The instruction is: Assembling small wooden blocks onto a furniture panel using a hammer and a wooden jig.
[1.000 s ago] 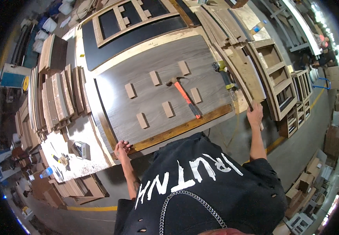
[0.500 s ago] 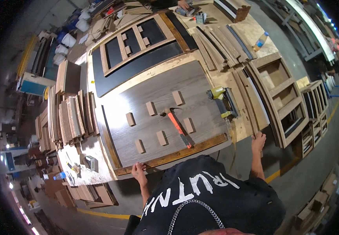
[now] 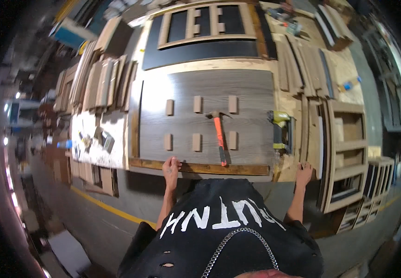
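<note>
A grey wood-grain panel (image 3: 209, 99) lies flat on the workbench with several small wooden blocks (image 3: 197, 104) in two rows on it. An orange-handled hammer (image 3: 219, 134) lies among the blocks, head toward the far side. My left hand (image 3: 170, 167) rests with fingers spread on the brown wooden strip (image 3: 237, 168) along the panel's near edge. My right hand (image 3: 303, 172) presses flat on the bench's near right corner, holding nothing. A yellow and black nail gun (image 3: 280, 129) sits just right of the panel.
A black panel with a pale wooden frame (image 3: 200, 28) lies beyond the grey one. Wooden slats (image 3: 98, 78) are stacked at the left, and frames and cabinet parts (image 3: 346, 148) at the right. A low side table with small tools (image 3: 94, 141) stands left. A yellow floor line (image 3: 108, 208) runs below.
The view has swung so the bench now sits square in front of me. My left hand moved right along the near edge onto the brown strip; my right hand stays at the bench corner.
</note>
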`<action>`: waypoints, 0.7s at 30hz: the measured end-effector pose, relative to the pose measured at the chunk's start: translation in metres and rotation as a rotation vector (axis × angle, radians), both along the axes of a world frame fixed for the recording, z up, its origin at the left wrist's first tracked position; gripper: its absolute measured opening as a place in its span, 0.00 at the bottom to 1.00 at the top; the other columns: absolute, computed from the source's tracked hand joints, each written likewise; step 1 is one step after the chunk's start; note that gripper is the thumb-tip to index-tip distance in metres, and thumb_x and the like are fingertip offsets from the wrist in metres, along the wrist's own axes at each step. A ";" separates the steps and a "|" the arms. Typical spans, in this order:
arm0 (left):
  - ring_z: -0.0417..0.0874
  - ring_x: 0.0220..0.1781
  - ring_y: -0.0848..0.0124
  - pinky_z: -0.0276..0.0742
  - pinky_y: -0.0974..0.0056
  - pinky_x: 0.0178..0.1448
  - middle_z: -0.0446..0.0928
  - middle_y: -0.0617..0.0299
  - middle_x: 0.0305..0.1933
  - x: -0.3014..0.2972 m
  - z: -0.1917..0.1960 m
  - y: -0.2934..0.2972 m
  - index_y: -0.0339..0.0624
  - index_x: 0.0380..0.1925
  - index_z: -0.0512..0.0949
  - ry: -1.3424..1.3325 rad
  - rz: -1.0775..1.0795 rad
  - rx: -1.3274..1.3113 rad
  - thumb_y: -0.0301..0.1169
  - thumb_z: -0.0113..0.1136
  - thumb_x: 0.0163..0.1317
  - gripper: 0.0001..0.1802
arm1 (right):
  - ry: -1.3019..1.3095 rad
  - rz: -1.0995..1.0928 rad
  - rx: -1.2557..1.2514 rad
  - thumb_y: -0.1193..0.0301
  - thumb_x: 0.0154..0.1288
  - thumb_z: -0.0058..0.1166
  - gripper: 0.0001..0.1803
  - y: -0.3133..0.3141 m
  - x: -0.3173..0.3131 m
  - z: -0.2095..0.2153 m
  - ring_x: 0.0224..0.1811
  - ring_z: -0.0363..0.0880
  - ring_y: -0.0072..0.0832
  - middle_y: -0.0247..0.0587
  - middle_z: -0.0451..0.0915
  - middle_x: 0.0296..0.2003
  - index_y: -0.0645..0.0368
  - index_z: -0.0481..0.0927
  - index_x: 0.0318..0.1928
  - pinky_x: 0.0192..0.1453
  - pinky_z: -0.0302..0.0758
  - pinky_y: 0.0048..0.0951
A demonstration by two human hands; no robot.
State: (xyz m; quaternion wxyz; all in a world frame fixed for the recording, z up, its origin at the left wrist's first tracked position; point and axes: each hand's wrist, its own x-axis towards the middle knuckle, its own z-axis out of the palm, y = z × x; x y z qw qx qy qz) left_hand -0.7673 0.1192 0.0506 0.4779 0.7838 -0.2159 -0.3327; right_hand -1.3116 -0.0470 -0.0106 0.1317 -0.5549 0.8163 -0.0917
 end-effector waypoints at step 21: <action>0.82 0.25 0.73 0.78 0.64 0.32 0.81 0.58 0.23 0.039 -0.014 0.040 0.32 0.36 0.82 0.035 0.170 0.091 0.39 0.55 0.69 0.18 | 0.259 0.023 -0.005 0.60 0.63 0.55 0.28 -0.046 0.046 0.017 0.49 0.79 0.57 0.65 0.76 0.50 0.68 0.73 0.57 0.51 0.77 0.52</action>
